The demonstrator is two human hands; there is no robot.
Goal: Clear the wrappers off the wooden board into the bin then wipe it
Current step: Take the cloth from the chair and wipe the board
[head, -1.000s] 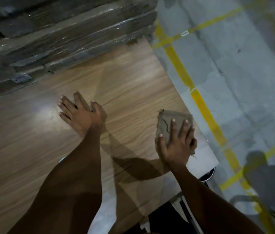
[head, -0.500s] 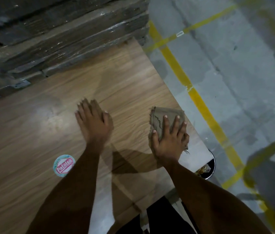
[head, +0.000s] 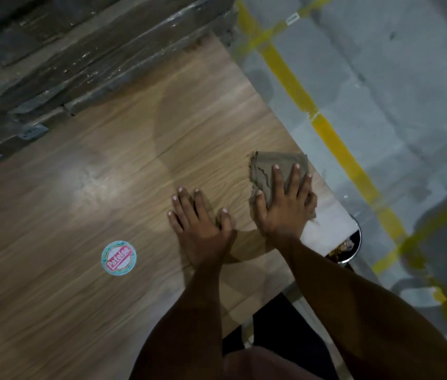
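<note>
No wrappers are seen on the wooden board (head: 107, 187); wiping is judged under way. A grey-green cloth (head: 269, 168) is pressed flat near the board's right edge by the right hand (head: 285, 204), fingers spread. The left hand (head: 200, 226) rests flat and empty beside it; the bin (head: 350, 248) is partly visible below the board's right corner.

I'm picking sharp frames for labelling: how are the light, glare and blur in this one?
Head view: dim overall; a pale glare patch on the board left of the hands; soft arm shadows fall below the left hand and right hand, which presses the cloth; motion blur smears the wood grain and the yellow floor lines; the round sticker stays readable; straight edges bow from the wide-angle lens.
</note>
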